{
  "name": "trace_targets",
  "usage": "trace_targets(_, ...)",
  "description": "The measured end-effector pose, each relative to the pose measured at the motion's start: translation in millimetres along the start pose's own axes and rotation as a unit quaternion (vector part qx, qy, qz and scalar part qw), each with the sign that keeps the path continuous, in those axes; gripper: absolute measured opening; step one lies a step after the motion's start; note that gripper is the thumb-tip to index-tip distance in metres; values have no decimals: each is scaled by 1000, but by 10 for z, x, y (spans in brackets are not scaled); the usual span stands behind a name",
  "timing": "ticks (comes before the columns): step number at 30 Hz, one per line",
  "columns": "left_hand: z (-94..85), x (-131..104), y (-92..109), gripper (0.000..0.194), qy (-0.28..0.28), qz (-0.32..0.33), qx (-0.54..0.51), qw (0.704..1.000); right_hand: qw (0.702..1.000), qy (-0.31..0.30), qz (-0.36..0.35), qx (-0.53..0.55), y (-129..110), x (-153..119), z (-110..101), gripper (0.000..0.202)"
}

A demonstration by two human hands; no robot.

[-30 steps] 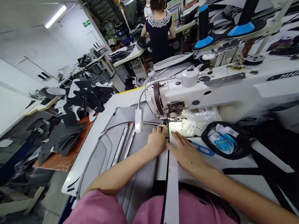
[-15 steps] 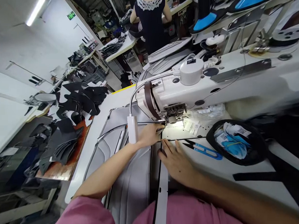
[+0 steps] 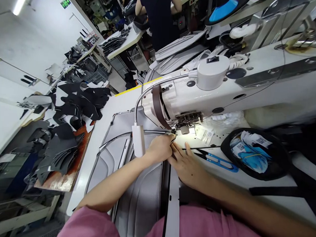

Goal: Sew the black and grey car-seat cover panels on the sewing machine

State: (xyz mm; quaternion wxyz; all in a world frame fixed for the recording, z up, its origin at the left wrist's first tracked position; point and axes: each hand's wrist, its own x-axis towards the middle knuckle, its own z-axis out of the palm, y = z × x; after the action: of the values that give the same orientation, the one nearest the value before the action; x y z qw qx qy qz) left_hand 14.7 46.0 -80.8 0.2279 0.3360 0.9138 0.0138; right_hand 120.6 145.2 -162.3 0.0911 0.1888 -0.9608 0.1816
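My left hand (image 3: 160, 148) is closed at the edge of a grey quilted cover (image 3: 147, 190), its fingertips pinching the black-edged seam just in front of the needle area of a white sewing machine (image 3: 184, 98). What lies under those fingers is partly hidden. My right hand (image 3: 188, 166) lies palm down beside it, fingers stretched out, the foremost ones touching the work near my left fingertips. A grey strip with a black edge (image 3: 173, 209) runs from under my hands down over my lap. Blue-handled thread snips (image 3: 221, 162) lie right of my right hand.
A lamp head (image 3: 138, 140) on a bendable neck hangs above my left wrist. At the right sits a black fabric bowl (image 3: 226, 150) holding blue and white labels. Stacked dark cut pieces (image 3: 68, 153) lie on a table at left. Another person (image 3: 160, 21) stands at the back.
My left fingers have closed in at the seam, and my right fingers have drawn nearer to them. The view has shifted slightly, moving the background up and left.
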Motion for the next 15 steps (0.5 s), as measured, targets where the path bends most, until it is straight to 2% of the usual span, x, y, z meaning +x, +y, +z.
trace_targets(5, 63, 16, 3, 33, 9, 2, 15, 1000, 999, 20, -4, -32, -23, -69, 69, 41)
trace_targets(10, 77, 17, 31, 34, 13, -12, 17, 1000, 999, 28, -10, -35, 3, -91, 110, 43)
trace_targets(13, 82, 82, 39, 31, 18, -22, 21, 999, 999, 39, -8, -25, 21, -61, 75, 43)
trace_targets(15, 103, 142, 50, 32, 31, -38, 26, 998, 999, 20, -37, 9, 4, -55, 1, 36)
